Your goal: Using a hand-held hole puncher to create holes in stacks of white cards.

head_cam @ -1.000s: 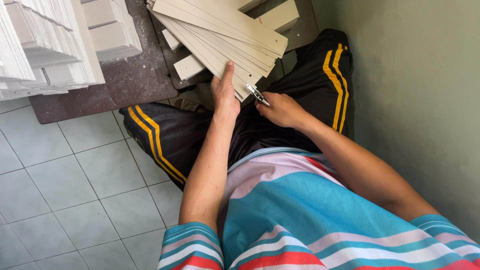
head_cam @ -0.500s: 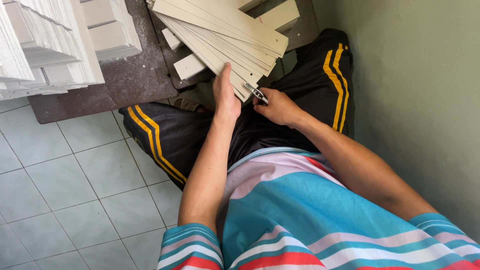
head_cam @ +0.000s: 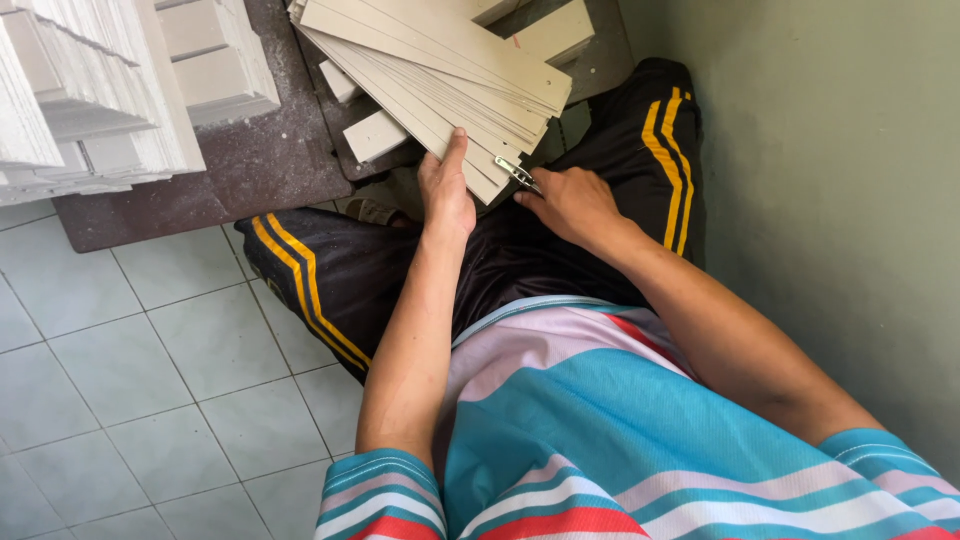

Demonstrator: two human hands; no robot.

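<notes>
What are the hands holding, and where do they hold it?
The left hand lies flat on the near end of the stack of pale strips, steadying it. The right hand pinches a small metal tool by its near end.

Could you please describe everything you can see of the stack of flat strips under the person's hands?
The stack of strips is a fanned pile of thin, flat, beige slats, seemingly wood or board. It rests on pale blocks. The left hand presses flat on its near end; the right hand holds a small metal tool at its near corner.

Pale tiled floor (head_cam: 130,400), plain green wall (head_cam: 830,200), dark worn mat (head_cam: 260,160).
</notes>
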